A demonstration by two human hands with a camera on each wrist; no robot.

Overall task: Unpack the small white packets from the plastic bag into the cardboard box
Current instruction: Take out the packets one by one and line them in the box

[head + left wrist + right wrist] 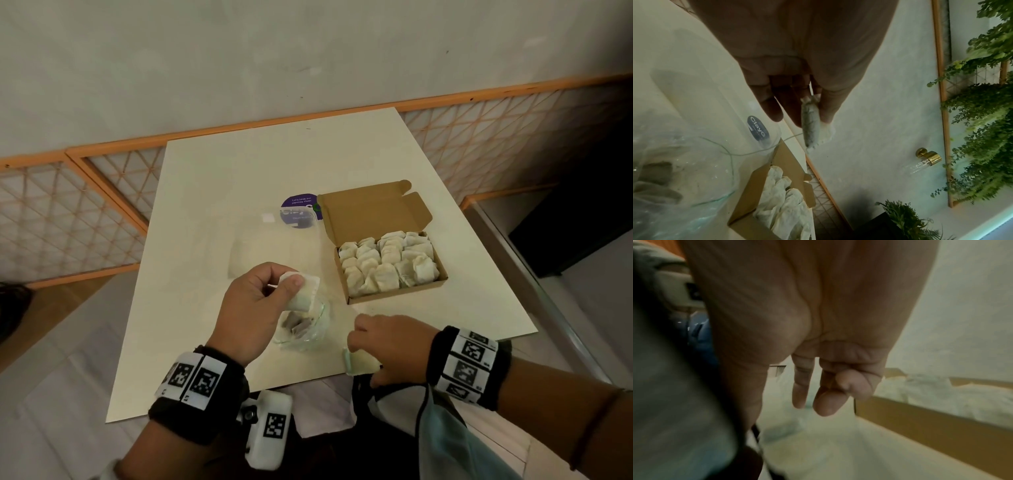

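My left hand (287, 284) pinches a small white packet (303, 291) between thumb and fingers, just above the clear plastic bag (308, 330). The left wrist view shows that packet (810, 128) hanging from the fingertips (826, 113). Dark pieces lie inside the bag (694, 162). To the right, the open cardboard box (394, 298) is packed with several white packets (387, 260). My right hand (356, 346) is at the table's front edge with another white packet (359, 361) between thumb and fingers. That packet (783, 426) is blurred in the right wrist view.
The cream table (239, 171) carries a round purple sticker (299, 210) behind the bag. The box lid (370, 212) stands open at the back. An orange lattice railing (102, 192) runs behind the table. A blue face mask (442, 431) hangs below my right wrist.
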